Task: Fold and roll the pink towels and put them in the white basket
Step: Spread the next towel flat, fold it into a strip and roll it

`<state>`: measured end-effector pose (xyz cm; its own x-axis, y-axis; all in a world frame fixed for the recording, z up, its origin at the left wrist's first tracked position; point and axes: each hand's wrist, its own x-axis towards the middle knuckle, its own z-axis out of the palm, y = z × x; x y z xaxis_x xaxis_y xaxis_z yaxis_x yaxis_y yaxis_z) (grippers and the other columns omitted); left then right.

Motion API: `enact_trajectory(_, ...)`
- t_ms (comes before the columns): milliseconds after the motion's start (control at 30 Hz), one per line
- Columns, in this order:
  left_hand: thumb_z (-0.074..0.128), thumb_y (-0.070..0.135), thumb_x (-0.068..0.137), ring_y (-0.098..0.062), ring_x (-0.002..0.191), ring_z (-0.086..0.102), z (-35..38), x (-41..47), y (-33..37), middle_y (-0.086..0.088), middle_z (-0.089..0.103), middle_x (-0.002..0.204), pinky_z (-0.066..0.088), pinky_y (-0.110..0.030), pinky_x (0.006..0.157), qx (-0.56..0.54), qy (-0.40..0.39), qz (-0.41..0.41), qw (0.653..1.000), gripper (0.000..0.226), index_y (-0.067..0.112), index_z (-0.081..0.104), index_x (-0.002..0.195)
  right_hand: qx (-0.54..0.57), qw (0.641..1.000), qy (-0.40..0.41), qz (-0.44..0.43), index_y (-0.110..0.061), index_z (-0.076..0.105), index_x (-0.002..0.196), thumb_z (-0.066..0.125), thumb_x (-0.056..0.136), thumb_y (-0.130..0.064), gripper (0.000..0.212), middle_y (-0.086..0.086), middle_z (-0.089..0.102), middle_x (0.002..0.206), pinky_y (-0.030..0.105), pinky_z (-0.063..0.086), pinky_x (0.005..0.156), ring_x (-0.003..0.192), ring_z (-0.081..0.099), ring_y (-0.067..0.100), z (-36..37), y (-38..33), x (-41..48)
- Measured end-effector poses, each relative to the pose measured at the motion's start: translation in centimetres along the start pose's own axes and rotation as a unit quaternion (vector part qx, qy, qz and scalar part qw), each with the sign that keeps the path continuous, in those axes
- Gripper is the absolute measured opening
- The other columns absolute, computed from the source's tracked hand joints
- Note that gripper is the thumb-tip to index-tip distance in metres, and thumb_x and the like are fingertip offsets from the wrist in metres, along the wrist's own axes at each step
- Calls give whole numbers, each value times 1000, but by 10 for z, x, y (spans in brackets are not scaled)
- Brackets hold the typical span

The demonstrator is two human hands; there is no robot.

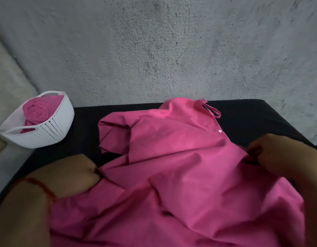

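A large pink towel (172,166) lies crumpled and spread over the black table (86,129), with a loop and a white button near its far right corner. My left hand (77,177) pinches the towel's left edge. My right hand (275,154) pinches its right edge, fingers curled into the cloth. At the far left of the table stands the white basket (52,129), and a rolled pink towel (38,111) sits inside it.
A rough grey wall (172,50) rises right behind the table. The basket stands at the table's left edge, where a pale surface (6,90) drops away. A red thread band circles my left wrist (42,188).
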<state>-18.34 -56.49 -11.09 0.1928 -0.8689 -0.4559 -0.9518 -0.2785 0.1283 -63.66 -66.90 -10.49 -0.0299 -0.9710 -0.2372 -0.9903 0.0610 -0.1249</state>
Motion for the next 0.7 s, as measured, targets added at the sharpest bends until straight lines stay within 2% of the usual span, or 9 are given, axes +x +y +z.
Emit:
enact_trajectory(67, 46, 63, 72, -4, 83, 67, 0, 4, -7, 8, 76, 90, 52, -30, 88, 30, 26, -21, 999, 50, 28, 80, 83, -8, 1000, -1, -1, -58, 62, 50, 72, 91, -31, 51, -15, 72, 79, 35, 57, 84, 83, 68, 14, -8, -3, -10)
enact_trajectory(133, 39, 61, 94, -15, 98, 66, 2, 9, -3, -3, 75, 111, 49, -34, 95, 4, 102, -54, 993, 55, 23, 78, 104, -18, 1000, 13, -15, -55, 62, 58, 61, 92, -31, 42, -8, 76, 100, 37, 56, 93, 97, 69, 21, -11, -9, -15)
enact_trajectory(200, 30, 61, 99, -29, 101, 67, 6, 17, 8, -9, 74, 108, 50, -41, 95, -104, 206, -66, 971, 63, 18, 76, 103, 26, 994, 96, -34, -56, 67, 78, 47, 83, -41, 25, -4, 74, 121, 43, 56, 97, 108, 68, 30, -11, -16, -13)
enact_trajectory(267, 29, 79, 90, -26, 96, 69, 9, 17, 26, -2, 77, 96, 53, -43, 94, -228, 245, -41, 941, 75, 23, 77, 95, 163, 964, 194, -86, -54, 65, 106, 46, 91, -53, 24, -7, 75, 118, 46, 56, 95, 108, 69, 29, -6, -30, -8)
enact_trajectory(367, 57, 76, 89, -7, 89, 70, 23, 16, 53, 13, 76, 88, 54, -28, 86, -271, 177, 39, 945, 47, 34, 78, 96, 369, 899, 98, -216, -50, 69, 127, 72, 94, -53, 34, -21, 71, 122, 31, 51, 103, 112, 67, 1, 10, -62, -9)
enact_trajectory(433, 71, 57, 89, 8, 79, 63, 32, 16, 71, 19, 71, 84, 46, -10, 71, -236, 183, 102, 949, 23, 41, 71, 107, 279, 900, 66, -327, -46, 63, 140, 78, 94, -35, 50, -23, 61, 139, 18, 39, 113, 129, 55, -8, 26, -72, -10)
enact_trajectory(500, 74, 47, 90, 8, 70, 59, 41, 19, 85, 14, 67, 83, 42, -13, 65, -231, 180, 159, 943, 42, 43, 61, 130, 196, 905, 43, -375, -39, 67, 138, 74, 96, -12, 50, -25, 61, 141, 14, 35, 116, 131, 51, -14, 41, -72, -2)
enact_trajectory(600, 67, 39, 96, 10, 97, 56, 53, 18, 106, 14, 58, 111, 48, -22, 93, -209, 194, 244, 927, 64, 44, 39, 153, 92, 930, -30, -353, -43, 78, 108, 57, 84, 6, 58, -29, 71, 119, 20, 43, 109, 115, 61, -12, 35, -70, -7)
enact_trajectory(700, 51, 30, 96, -14, 134, 43, 65, 10, 130, 12, 38, 147, 35, -36, 119, -124, 252, 320, 905, 67, 47, 23, 155, -44, 942, -83, -322, -52, 73, 90, 54, 82, -12, 45, -25, 74, 109, 24, 49, 99, 102, 65, -3, 13, -68, -26)
